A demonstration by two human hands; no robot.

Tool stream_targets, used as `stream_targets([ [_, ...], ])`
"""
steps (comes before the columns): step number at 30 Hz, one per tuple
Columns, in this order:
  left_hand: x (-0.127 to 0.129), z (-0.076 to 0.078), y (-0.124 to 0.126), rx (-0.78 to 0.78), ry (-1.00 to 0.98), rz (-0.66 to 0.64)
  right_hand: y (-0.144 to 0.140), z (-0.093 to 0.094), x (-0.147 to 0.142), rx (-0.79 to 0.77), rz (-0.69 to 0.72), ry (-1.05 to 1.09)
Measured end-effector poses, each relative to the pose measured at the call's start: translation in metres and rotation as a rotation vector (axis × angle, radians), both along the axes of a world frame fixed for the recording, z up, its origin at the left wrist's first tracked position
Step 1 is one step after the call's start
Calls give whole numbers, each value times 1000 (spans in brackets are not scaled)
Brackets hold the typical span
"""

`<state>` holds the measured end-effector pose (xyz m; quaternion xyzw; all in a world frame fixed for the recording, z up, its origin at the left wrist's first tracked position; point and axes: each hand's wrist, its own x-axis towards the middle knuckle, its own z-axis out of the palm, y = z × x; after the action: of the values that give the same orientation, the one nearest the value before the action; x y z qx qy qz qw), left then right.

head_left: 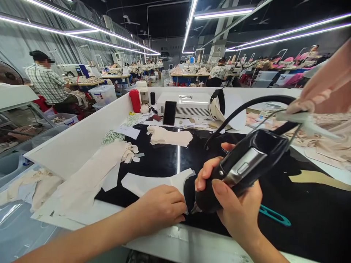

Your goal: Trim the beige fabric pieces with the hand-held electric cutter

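- Gripping a black handheld power tool [241, 168] with a silver panel, the right hand [236, 204] has its fingers wrapped tight about the handle, thumb on top; the tool's metal tip points down just beside the left fingertips.
- One black cable [246, 106] arcs up and away from the tool's rear.
- The left hand [161, 208] lies left of the tool, fingers curled down and pressing on the near edge of one white fabric piece [153, 182]; whether it pinches the cloth cannot be told.
- That fabric piece rests on the black work mat [301, 204], which spreads under the tool.
- One teal thread snip [274, 215] lies on the mat, just right of the right hand.
- One folded cream fabric stack [170, 136] sits beyond the tool, farther up the mat.
- One dark phone [169, 113] leans upright against one white machine box [189, 104], well beyond the tool.
- One red bottle [135, 100] stands left of that box.
- A heap of cream fabric pieces [90, 179] lies left of the left hand.
- One person in a checked shirt [46, 82] sits far off to the left.
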<state>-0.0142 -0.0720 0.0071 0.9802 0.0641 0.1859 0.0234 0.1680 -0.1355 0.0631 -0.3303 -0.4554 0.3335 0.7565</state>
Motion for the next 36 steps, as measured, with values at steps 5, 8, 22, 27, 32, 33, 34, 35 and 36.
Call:
stream_targets([
  [5, 8, -7, 0, 94, -17, -43, -1, 1, -3, 20, 30, 8],
  [8, 9, -9, -1, 84, -50, -25, -2, 1, -5, 14, 23, 21],
  [22, 7, -6, -1, -231, -112, 19, 3, -2, -8, 26, -29, 30],
  [27, 5, -1, 2, -269, -71, -13, -2, -1, -8, 17, -5, 20],
  [32, 5, 3, 5, -224, 6, -9, -4, -1, -7, -3, -6, 30],
  [33, 6, 3, 5, -203, 14, -2, -4, -1, -6, -5, -5, 31],
  [34, 7, 2, 4, -176, 18, 4, -4, -1, -6, -5, -3, 31],
  [35, 8, 2, 4, -145, 19, 9, -4, -1, -6, -3, -1, 30],
  [36, 9, 1, 3, -113, 11, 10, -4, -1, -6, 2, 0, 30],
])
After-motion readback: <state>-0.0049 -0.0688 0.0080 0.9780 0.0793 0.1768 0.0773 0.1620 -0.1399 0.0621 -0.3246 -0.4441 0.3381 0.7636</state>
